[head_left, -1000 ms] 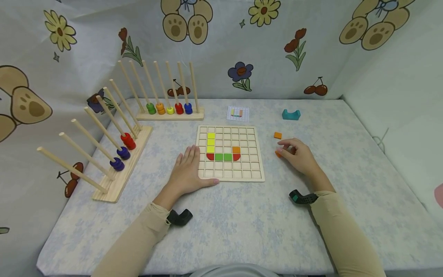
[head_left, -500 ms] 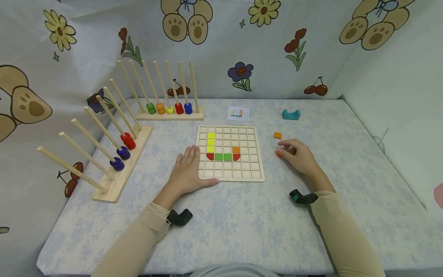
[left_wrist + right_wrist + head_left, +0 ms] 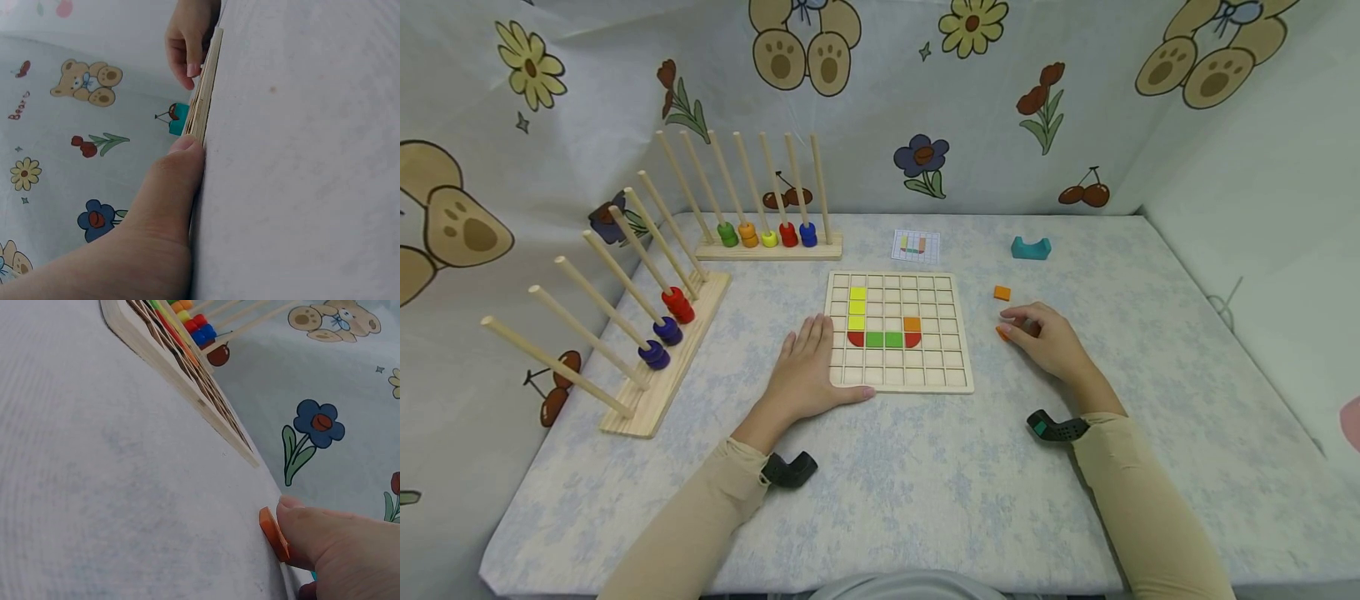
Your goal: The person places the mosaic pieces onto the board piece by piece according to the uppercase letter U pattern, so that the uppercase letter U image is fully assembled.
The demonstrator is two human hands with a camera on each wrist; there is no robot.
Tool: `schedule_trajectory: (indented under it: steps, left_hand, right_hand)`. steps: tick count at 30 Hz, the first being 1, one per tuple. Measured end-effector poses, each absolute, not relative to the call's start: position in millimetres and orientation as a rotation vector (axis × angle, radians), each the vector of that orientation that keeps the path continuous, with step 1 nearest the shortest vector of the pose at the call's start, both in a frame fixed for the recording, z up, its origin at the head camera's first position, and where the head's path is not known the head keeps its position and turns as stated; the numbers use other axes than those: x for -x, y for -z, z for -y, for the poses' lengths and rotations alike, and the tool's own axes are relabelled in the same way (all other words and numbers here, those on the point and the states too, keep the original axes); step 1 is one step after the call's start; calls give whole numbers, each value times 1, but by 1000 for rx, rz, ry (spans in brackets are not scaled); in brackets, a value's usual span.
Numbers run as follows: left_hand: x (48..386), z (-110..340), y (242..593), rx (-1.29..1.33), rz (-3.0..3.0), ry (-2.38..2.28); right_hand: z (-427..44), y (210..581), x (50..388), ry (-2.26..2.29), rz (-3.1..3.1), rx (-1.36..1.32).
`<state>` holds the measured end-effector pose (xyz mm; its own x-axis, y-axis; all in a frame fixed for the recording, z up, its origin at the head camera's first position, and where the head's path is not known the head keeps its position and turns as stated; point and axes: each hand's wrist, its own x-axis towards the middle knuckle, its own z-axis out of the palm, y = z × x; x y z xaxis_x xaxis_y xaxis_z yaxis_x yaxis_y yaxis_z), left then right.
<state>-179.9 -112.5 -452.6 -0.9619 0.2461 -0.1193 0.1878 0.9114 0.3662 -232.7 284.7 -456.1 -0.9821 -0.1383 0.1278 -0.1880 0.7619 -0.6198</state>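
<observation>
My left hand (image 3: 801,371) lies flat with straight fingers along the left edge of the wooden grid board (image 3: 943,362). In the left wrist view its thumb (image 3: 172,178) touches the board's front edge. Yellow squares (image 3: 857,308), green squares (image 3: 883,340), red rounded corner pieces (image 3: 913,340) and one orange square (image 3: 912,324) sit in the grid, forming a U shape. Right of the board, my right hand (image 3: 1047,337) holds an orange square tile (image 3: 274,534) at the thumb, low by the table; the fingers partly hide it. Another orange tile (image 3: 1002,292) lies just beyond that hand.
A small pattern card (image 3: 916,247) lies behind the board. A teal arch-shaped block (image 3: 1031,248) is at the back right. Two peg racks with coloured rings, the left rack (image 3: 662,367) and the back rack (image 3: 767,252), stand at the left and back left.
</observation>
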Motion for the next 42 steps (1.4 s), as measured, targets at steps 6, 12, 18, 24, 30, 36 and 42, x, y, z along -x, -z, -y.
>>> schedule_trajectory:
  steps: [6, 12, 18, 24, 30, 36, 42]
  left_hand:
    - [180, 113, 453, -335, -2913, -530]
    - [179, 113, 452, -334, -2911, -532]
    - [179, 113, 452, -328, -2902, -528]
    - [179, 112, 452, -325, -2903, -525]
    - [179, 112, 453, -327, -2906, -529]
    - [180, 113, 454, -335, -2909, -523]
    - [179, 112, 453, -330, -2911, -528]
  right_hand:
    - [-286, 457, 234, -992, 2893, -304]
    - [-285, 456, 233, -1000, 2923, -316]
    - [-284, 454, 231, -1010, 2931, -311]
    - [-284, 454, 231, -1037, 2933, -291]
    - [-283, 454, 231, -1071, 2926, -232]
    - [-276, 450, 235, -1104, 2868, -262]
    - [-254, 438, 243, -1180, 2841, -302]
